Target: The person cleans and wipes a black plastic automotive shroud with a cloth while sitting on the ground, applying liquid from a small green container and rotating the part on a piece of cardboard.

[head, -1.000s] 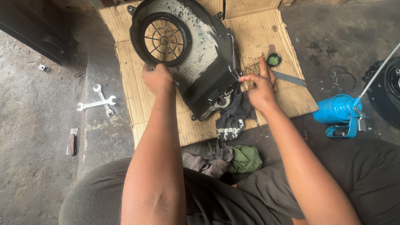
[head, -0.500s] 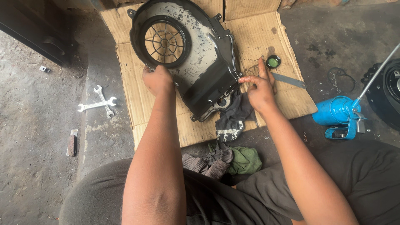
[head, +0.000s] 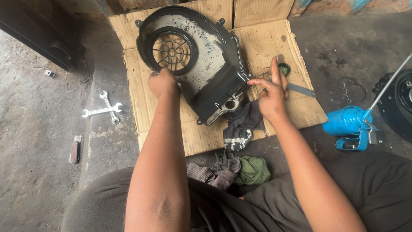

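A black plastic fan cover (head: 201, 60) with a round grille lies tilted on flattened cardboard (head: 262, 38). My left hand (head: 162, 81) grips its lower left edge just below the grille. My right hand (head: 270, 92) pinches the cover's right edge between thumb and forefinger, the other fingers raised. A dark rag (head: 242, 124) lies under the cover's lower corner, beside my right wrist.
Two crossed spanners (head: 105, 108) and a small bar (head: 75, 150) lie on the concrete at left. A green cap (head: 283, 68) and flat metal tool (head: 301, 89) sit on the cardboard. A blue oil can (head: 349, 124) stands at right. Rags (head: 231, 169) lie by my lap.
My right hand has shifted slightly along the cover's right edge. The left hand and the cover stay almost as they were.
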